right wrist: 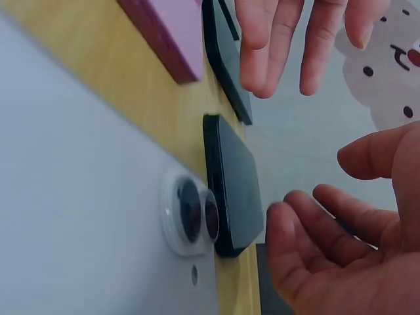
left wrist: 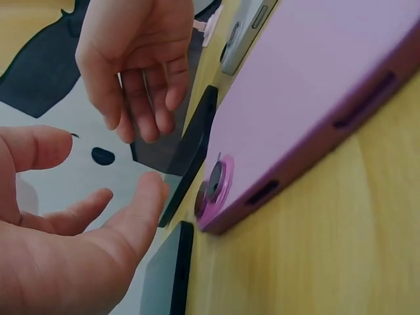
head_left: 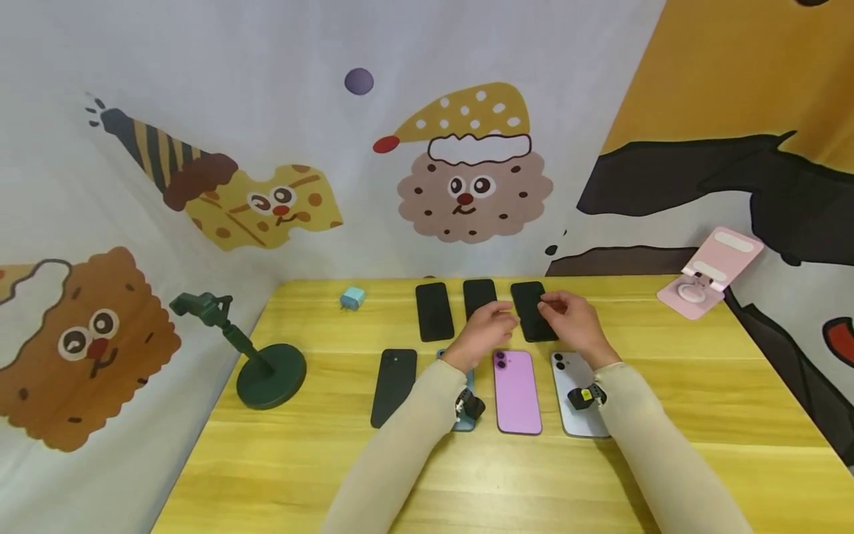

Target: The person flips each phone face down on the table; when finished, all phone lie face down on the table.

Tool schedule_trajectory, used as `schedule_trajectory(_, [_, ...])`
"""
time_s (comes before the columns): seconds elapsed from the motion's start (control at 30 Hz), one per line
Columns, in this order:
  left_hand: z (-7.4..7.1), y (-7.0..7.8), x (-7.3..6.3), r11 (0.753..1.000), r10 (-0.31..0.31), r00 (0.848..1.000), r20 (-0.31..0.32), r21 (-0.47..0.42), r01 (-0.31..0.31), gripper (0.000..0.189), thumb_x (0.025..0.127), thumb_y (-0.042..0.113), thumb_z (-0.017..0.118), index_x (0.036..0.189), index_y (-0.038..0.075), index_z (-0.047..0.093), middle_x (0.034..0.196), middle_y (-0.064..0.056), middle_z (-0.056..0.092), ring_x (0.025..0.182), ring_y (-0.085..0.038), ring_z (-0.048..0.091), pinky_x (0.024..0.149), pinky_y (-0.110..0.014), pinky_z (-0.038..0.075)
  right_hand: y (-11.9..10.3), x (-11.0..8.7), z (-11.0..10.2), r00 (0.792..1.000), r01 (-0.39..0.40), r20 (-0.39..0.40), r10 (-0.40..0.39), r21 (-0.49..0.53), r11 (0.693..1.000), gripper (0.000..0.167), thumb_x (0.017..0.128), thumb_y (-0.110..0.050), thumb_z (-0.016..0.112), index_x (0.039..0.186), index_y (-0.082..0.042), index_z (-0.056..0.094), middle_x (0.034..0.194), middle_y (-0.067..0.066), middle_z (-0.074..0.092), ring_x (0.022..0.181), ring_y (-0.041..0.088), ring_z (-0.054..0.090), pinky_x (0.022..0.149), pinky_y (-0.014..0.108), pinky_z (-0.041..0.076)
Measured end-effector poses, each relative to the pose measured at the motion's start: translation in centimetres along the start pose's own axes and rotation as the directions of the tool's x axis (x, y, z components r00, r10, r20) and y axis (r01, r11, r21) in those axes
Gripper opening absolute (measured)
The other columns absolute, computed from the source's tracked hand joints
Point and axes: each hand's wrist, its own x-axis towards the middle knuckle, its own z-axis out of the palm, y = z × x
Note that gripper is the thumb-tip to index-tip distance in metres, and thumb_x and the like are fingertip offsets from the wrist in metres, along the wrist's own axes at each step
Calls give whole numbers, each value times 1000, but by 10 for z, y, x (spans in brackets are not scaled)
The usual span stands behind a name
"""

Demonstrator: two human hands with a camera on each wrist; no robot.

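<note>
Three black phones lie face up in the back row; the right one [head_left: 534, 311] sits between my hands. My left hand [head_left: 503, 317] hovers over the middle black phone [head_left: 477, 294], fingers relaxed and holding nothing. My right hand [head_left: 550, 305] hovers at the right phone's far edge, also holding nothing. In the front row lie a black phone [head_left: 394, 386], a blue phone [head_left: 465, 423] mostly hidden by my left arm, a purple phone [head_left: 517, 389] and a silver phone [head_left: 575, 415]. The left wrist view shows my left hand [left wrist: 98, 174] spread beside the purple phone [left wrist: 315, 98]. The right wrist view shows my right hand [right wrist: 321, 184] spread by a black phone [right wrist: 230, 184].
A dark green phone stand [head_left: 263, 363] stands at the table's left edge. A pink folding stand [head_left: 710, 271] sits at the back right, and a small blue charger [head_left: 352, 298] at the back left. Printed cloth walls close in the table [head_left: 700, 386] on three sides.
</note>
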Motion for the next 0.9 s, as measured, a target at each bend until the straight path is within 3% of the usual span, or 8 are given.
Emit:
schedule_trajectory(0.13, [9, 1, 8, 1000, -24, 999, -22, 17, 25, 60, 103, 22, 68, 156, 2, 49, 140, -16, 66, 130, -35, 64, 109, -45, 55, 6, 5, -3, 999, -33, -7, 33, -10, 999, 50, 109, -35, 56, 145, -1, 59, 140, 26, 63, 127, 43, 60, 106, 58, 53])
schedule_trajectory(0.37, [16, 1, 9, 994, -77, 997, -19, 77, 79, 61, 104, 26, 67, 159, 8, 47, 143, -14, 66, 128, -37, 66, 111, -48, 53, 10, 8, -5, 993, -110, 34, 111, -18, 994, 61, 108, -40, 56, 152, 2, 51, 151, 30, 54, 135, 46, 55, 112, 60, 49])
schedule_trajectory(0.63, [19, -1, 14, 994, -106, 994, -8, -19, 106, 69, 103, 21, 68, 163, 6, 37, 138, -16, 67, 129, -37, 66, 114, -49, 51, 12, 8, -4, 983, -163, 89, 159, 33, 986, 64, 108, -41, 56, 155, 2, 47, 155, 29, 50, 140, 45, 52, 116, 60, 46])
schedule_trajectory(0.9, [28, 2, 17, 993, -112, 992, -52, -36, 110, 72, 102, 24, 70, 164, 10, 36, 150, -20, 57, 130, -40, 65, 112, -50, 52, 14, 6, -6, 984, -165, 78, 160, 55, 985, 63, 108, -38, 57, 156, 2, 46, 153, 28, 53, 137, 45, 56, 113, 59, 48])
